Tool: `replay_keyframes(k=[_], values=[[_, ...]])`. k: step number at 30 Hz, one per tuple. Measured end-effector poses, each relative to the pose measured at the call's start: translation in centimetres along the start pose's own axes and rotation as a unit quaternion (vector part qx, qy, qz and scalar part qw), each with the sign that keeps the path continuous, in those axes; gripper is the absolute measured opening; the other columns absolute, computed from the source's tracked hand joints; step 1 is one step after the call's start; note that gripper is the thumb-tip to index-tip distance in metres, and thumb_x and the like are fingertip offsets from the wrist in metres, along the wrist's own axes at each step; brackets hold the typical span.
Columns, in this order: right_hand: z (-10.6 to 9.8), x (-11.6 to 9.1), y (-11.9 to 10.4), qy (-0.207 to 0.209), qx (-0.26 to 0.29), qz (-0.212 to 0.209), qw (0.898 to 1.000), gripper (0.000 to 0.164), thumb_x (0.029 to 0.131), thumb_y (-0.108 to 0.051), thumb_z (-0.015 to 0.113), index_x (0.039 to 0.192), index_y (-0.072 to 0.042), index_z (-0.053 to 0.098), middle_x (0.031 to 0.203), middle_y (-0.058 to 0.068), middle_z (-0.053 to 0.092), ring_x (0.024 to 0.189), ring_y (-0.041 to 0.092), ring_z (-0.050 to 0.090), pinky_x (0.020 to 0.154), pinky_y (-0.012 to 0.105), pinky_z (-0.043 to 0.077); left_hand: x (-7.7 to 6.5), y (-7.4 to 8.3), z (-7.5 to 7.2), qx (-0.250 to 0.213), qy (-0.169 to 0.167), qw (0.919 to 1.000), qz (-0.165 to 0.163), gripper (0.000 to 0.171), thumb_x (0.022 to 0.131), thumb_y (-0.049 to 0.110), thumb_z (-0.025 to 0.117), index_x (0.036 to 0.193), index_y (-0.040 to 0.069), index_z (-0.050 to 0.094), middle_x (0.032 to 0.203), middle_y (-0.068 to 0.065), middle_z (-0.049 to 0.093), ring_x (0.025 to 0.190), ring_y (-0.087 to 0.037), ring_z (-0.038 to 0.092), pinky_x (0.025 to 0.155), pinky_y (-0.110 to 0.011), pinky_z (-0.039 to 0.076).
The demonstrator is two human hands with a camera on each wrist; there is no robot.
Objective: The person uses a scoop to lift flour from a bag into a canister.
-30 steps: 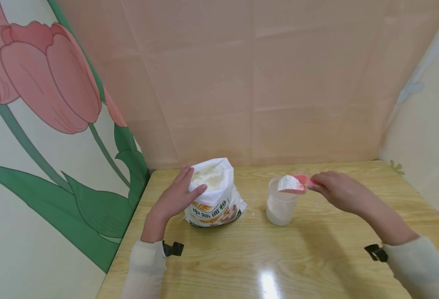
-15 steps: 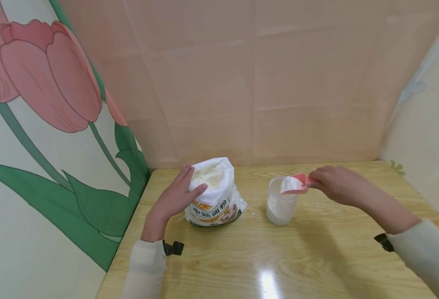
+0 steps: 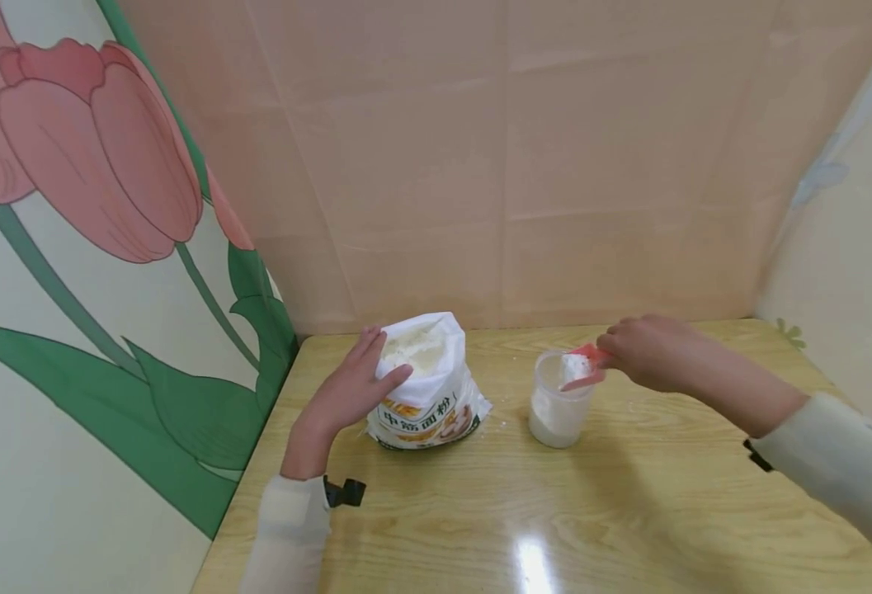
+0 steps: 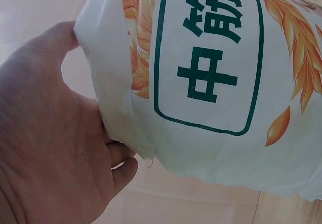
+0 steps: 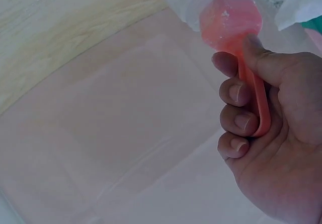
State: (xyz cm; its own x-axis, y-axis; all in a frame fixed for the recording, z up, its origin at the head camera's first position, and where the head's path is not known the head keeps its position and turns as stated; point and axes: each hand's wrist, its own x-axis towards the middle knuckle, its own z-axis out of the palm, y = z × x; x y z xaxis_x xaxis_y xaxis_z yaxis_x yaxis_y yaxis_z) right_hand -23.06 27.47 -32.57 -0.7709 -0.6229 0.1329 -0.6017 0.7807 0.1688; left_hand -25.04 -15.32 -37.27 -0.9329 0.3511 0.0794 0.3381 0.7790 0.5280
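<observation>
A white flour bag with printed wheat ears stands with its top folded open, pale flour showing inside. My left hand grips its left rim, thumb at the front edge; in the left wrist view the other fingers are curled partly behind the bag. In my right hand is a pink scoop, its handle wrapped by the fingers. The scoop tilts down at the mouth of a clear plastic cup, with white flour in its bowl. Flour also fills the lower part of the cup.
A wooden table lies under everything, with flour specks between bag and cup. Pinkish sheeting hangs at the back edge. A wall with painted tulips rises on the left, and a pale wall on the right.
My right hand has risen a little and turned, so the scoop tips more steeply down into the cup's mouth. The left hand and flour bag hold still.
</observation>
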Motion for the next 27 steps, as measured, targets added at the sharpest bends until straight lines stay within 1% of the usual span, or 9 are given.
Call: replay_keyframes(k=[4,9,13,18,24,27], values=[[-0.3,0.5,-0.4,-0.015,-0.028,-0.018,0.999,0.025,0.087,-0.015,0.077,0.073,-0.017,0.056,0.069,-0.006,0.055,0.066,0.019,0.057,0.061,0.042,0.051,0.0,0.0,0.0,0.0,0.001,1.0,0.001,0.1,0.095,0.076,0.04,0.163,0.008,0.014,0.171,-0.004,0.003,0.157,-0.02,-0.001,0.123,-0.052,0.017],[-0.6,1.0,-0.7,-0.026,-0.051,-0.037,0.998,0.025,0.086,-0.021,0.079,0.074,-0.015,0.058,0.069,-0.005,0.055,0.067,0.021,0.057,0.061,0.043,0.051,0.0,-0.1,0.0,0.0,0.002,1.0,0.002,0.099,0.096,0.075,0.041,0.163,0.008,0.014,0.171,-0.004,0.004,0.157,-0.02,-0.001,0.123,-0.053,0.017],[-0.9,1.3,-0.9,-0.04,-0.061,-0.034,0.997,0.024,0.087,-0.025,0.079,0.075,-0.015,0.06,0.07,-0.004,0.056,0.067,0.021,0.057,0.061,0.042,0.051,0.0,-0.2,0.0,0.002,0.001,1.0,0.003,0.101,0.094,0.078,0.039,0.163,0.008,0.014,0.171,-0.004,0.004,0.157,-0.02,-0.001,0.123,-0.053,0.018],[-1.4,1.6,-0.8,-0.037,-0.08,-0.038,0.995,0.024,0.087,-0.025,0.078,0.076,-0.013,0.061,0.071,-0.003,0.057,0.067,0.021,0.057,0.061,0.042,0.052,0.0,-0.2,0.0,0.004,0.0,1.0,0.002,0.103,0.093,0.079,0.038,0.163,0.008,0.014,0.171,-0.005,0.004,0.157,-0.02,-0.001,0.123,-0.053,0.017],[-2.1,1.6,-0.9,-0.035,-0.075,-0.037,0.996,0.021,0.088,-0.025,0.078,0.079,-0.013,0.063,0.073,-0.003,0.059,0.07,0.022,0.059,0.066,0.044,0.054,0.1,-0.2,0.0,0.005,0.001,1.0,0.004,0.102,0.094,0.079,0.038,0.163,0.007,0.014,0.171,-0.006,0.004,0.157,-0.021,-0.001,0.123,-0.053,0.018],[-2.2,1.6,-1.0,-0.038,-0.07,-0.036,0.996,0.022,0.088,-0.025,0.077,0.078,-0.013,0.062,0.073,-0.003,0.059,0.07,0.022,0.059,0.066,0.044,0.054,0.1,-0.2,0.0,0.004,0.0,1.0,0.003,0.103,0.093,0.08,0.037,0.163,0.008,0.014,0.171,-0.005,0.004,0.157,-0.021,-0.001,0.123,-0.053,0.018]])
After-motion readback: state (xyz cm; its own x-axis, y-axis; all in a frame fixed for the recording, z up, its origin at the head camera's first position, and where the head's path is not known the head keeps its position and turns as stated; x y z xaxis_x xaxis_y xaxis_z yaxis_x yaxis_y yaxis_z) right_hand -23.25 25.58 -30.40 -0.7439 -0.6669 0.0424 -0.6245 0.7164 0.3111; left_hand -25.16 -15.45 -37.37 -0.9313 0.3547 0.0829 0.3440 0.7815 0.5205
